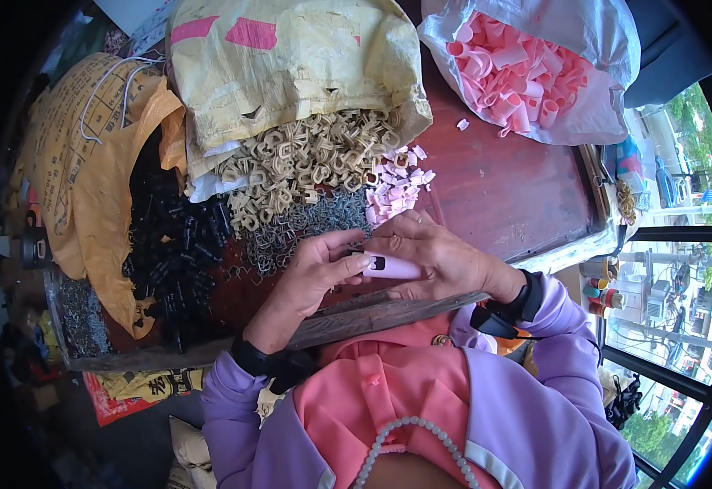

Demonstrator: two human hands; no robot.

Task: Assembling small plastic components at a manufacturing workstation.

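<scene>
A pale pink plastic tube (401, 267) with a dark slot near its left end lies crosswise between my hands, above the table's front edge. My right hand (433, 253) is closed round its right part, thumb below and fingers over the top. At the slotted end, my left hand (323, 269) pinches with thumb and forefinger; whether a small part sits between them is hidden. Just beyond my hands are small pale pink plastic clips (395, 186), a heap of bent grey metal wire pieces (295, 232) and beige plastic loops (315, 155).
The dark red table (502, 183) has a raised wooden front edge (209, 352). A cream sack (290, 57) stands behind the beige loops. Black plastic parts (172, 236) spill from an orange-brown sack (87, 155) at left. Pink tube pieces (523, 69) fill a white bag (612, 49) at far right.
</scene>
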